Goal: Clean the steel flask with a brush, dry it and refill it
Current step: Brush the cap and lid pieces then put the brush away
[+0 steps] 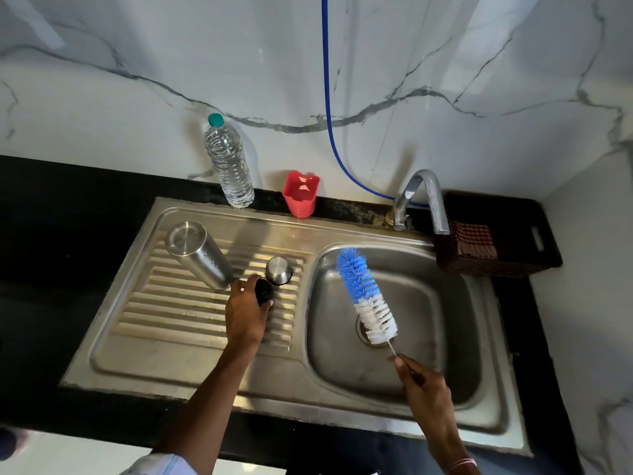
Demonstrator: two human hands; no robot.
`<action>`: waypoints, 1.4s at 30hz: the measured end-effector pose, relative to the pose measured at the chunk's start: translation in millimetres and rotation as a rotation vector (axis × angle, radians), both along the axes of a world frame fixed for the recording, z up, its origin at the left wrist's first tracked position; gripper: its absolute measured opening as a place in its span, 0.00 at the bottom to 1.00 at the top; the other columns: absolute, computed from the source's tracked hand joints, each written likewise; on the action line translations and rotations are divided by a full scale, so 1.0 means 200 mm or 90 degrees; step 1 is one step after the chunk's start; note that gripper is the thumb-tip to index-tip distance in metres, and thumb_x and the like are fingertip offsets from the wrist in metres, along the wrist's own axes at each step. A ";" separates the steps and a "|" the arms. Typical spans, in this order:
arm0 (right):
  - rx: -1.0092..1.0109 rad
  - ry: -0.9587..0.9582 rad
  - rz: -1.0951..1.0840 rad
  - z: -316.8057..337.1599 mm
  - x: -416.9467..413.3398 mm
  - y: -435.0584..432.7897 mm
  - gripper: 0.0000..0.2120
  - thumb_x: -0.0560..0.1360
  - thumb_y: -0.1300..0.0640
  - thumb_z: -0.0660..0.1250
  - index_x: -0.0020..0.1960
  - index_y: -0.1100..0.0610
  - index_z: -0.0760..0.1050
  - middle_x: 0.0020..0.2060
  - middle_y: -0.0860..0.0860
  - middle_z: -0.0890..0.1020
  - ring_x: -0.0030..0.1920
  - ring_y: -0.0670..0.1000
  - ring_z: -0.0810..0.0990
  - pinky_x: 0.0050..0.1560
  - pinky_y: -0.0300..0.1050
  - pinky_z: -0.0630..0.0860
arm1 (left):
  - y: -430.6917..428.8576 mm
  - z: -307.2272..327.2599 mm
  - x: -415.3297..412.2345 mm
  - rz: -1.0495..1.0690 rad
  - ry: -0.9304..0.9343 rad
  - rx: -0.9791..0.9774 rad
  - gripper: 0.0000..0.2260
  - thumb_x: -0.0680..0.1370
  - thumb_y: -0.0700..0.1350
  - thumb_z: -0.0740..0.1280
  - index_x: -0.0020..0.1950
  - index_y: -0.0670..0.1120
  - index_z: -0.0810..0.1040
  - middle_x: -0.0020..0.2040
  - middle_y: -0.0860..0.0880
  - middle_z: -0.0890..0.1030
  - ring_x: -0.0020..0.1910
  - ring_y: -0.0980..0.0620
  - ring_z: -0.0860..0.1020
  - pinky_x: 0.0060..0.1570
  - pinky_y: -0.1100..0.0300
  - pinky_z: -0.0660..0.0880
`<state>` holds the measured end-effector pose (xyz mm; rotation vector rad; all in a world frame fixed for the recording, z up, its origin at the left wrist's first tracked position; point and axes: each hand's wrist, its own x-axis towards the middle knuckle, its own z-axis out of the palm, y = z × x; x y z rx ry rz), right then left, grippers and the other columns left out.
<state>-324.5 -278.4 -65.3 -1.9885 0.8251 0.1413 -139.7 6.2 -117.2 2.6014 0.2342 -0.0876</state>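
Left hand [246, 311] curls its fingers round a black stopper [263, 291] on the ribbed drainboard [171, 303]. The right hand [424, 395] pinches the thin wire stem of the brush [366, 296], whose blue-and-white bristles hang in the air over the basin [428, 303].

Just left of the stopper, the steel flask [198, 255] seems to stand mouth-down with its base up, and a small steel cap [278, 270] sits just beyond the stopper.

Several slips look possible from here:
- The left knuckles are close to the flask, so a careless lift could knock it over on the ridges.
- The cap could roll toward the basin for the same reason.
- A brush held only by its wire end may swing or twist, flicking drops outward.
- The stopper may be slick if it is wet.

Steel sink and drainboard are set into a black counter [51, 234]. Along the far edge stand a water bottle [229, 162] with a green top, a red cup [300, 193] and a curved tap [421, 197]. A blue hose [327, 97] runs down the veined marble wall [137, 63]. At far right a dark basket [496, 265] holds a checked cloth [474, 240].
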 end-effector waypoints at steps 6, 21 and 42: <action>-0.004 0.005 0.002 -0.02 0.02 0.01 0.06 0.76 0.42 0.69 0.51 0.37 0.85 0.25 0.39 0.75 0.34 0.44 0.74 0.41 0.40 0.73 | 0.00 0.03 0.03 -0.016 0.028 0.032 0.27 0.73 0.46 0.79 0.69 0.53 0.75 0.64 0.44 0.75 0.57 0.41 0.80 0.56 0.46 0.80; -0.031 0.010 0.058 -0.03 0.07 0.03 0.06 0.77 0.42 0.69 0.51 0.35 0.83 0.23 0.42 0.73 0.29 0.43 0.71 0.38 0.40 0.72 | -0.05 0.06 -0.04 -0.010 -0.076 0.133 0.37 0.66 0.55 0.82 0.71 0.47 0.74 0.67 0.42 0.76 0.67 0.40 0.73 0.64 0.44 0.74; -0.029 -0.116 0.346 0.51 0.58 -0.02 0.07 0.83 0.59 0.62 0.56 0.48 0.75 0.33 0.51 0.84 0.25 0.43 0.75 0.30 0.37 0.70 | -0.13 0.14 0.11 -0.094 -0.166 -0.024 0.25 0.73 0.54 0.73 0.68 0.47 0.75 0.64 0.45 0.78 0.63 0.43 0.75 0.63 0.49 0.72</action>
